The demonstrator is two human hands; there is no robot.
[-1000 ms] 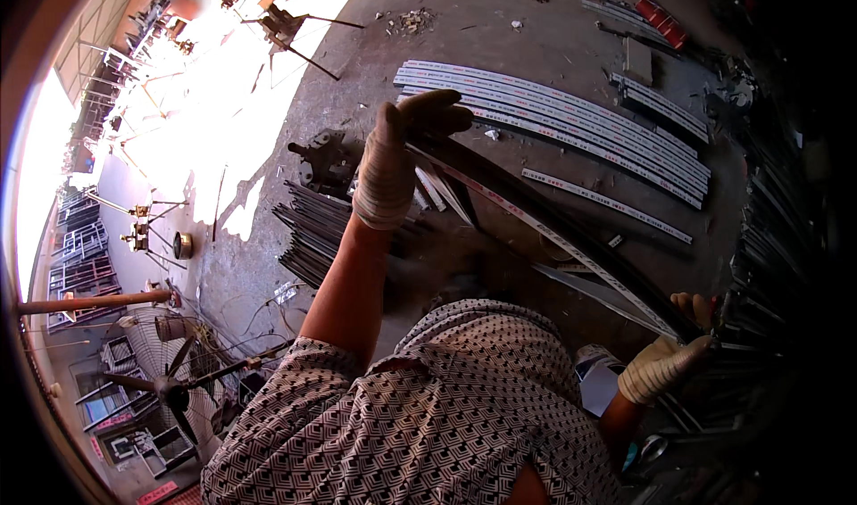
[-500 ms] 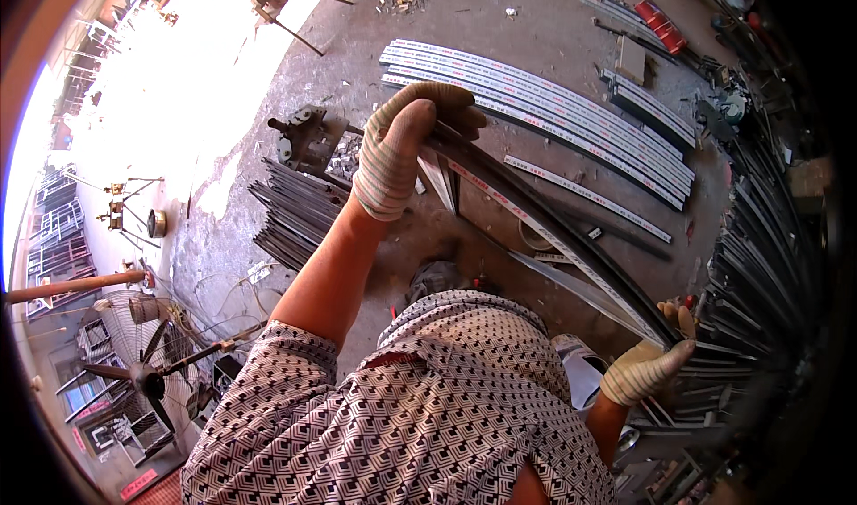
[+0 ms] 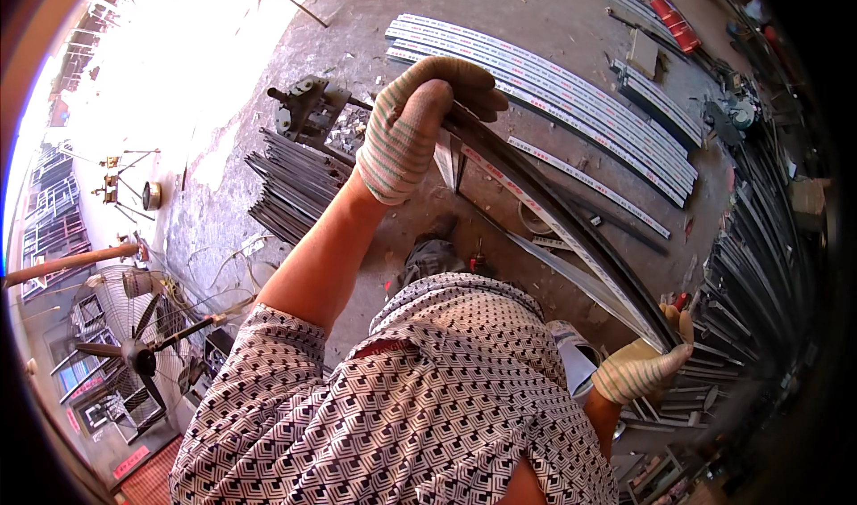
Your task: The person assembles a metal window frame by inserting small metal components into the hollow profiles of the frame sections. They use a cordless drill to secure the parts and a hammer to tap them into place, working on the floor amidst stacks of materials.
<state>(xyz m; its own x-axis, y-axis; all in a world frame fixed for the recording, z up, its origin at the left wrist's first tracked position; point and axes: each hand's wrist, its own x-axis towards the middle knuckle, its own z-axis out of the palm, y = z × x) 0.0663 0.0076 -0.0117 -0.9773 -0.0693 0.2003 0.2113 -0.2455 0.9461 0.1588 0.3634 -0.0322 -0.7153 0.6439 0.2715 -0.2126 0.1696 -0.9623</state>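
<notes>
A long dark metal profile bar (image 3: 571, 228) slants across in front of me, with a white printed strip along its side. My left hand (image 3: 415, 130), in a striped knit glove, is closed around its upper far end, the fingers curled over the top. The lower near end rests in my right hand (image 3: 644, 362), gloved too, its thumb and fingers around the bar. A pale strip of film or thin sheet (image 3: 571, 277) runs below the bar; whether it is attached cannot be made out.
Several white-stripped profiles (image 3: 553, 99) lie side by side on the floor ahead, with a single one (image 3: 589, 180) nearer. Dark bars (image 3: 299, 193) are bundled at left beside a metal tool (image 3: 308, 103). A large fan (image 3: 140, 358) stands lower left. More long bars (image 3: 759, 264) crowd the right.
In the picture my left hand has shifted slightly up and right with the bar's far end. Both hands keep their hold. The view has shifted a little, showing more of my leg.
</notes>
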